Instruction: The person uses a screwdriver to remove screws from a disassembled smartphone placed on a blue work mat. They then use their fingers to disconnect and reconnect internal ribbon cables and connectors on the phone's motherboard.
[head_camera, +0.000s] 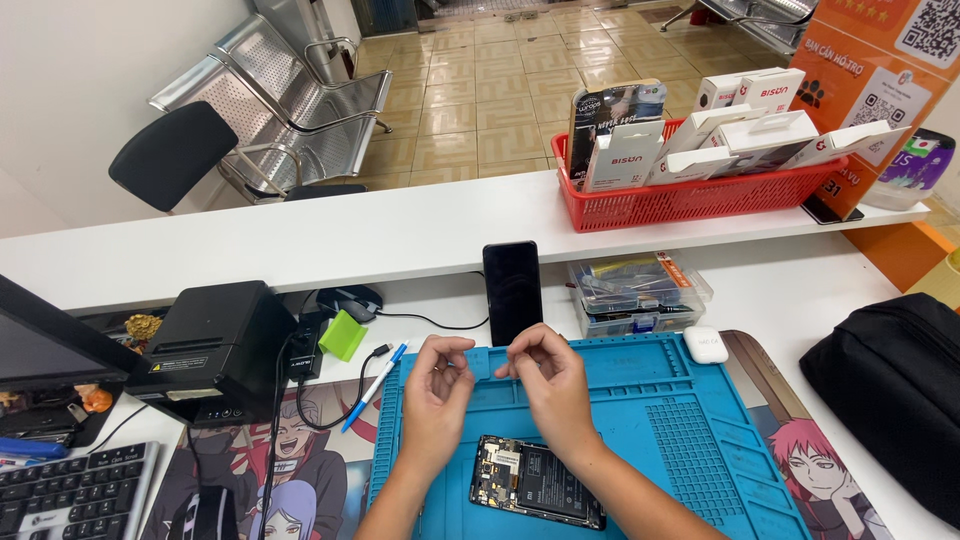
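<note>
Both my hands hover over a blue repair mat (690, 420). My left hand (437, 392) and my right hand (548, 380) pinch a small thin piece (480, 362) between their fingertips; it is too small to tell what it is. Below my wrists an opened phone (535, 481) lies on the mat with its back off, showing the battery and circuit board. A black phone (512, 290) stands upright against the counter ledge just beyond my fingers.
A black receipt printer (215, 345), a keyboard (75, 490) and a monitor edge sit to the left. A blue pen (372, 385) and a green block (343, 335) lie beside the mat. A clear parts box (640, 292), white earbud case (705, 344), black bag (895, 385) and red basket (690, 195) lie right.
</note>
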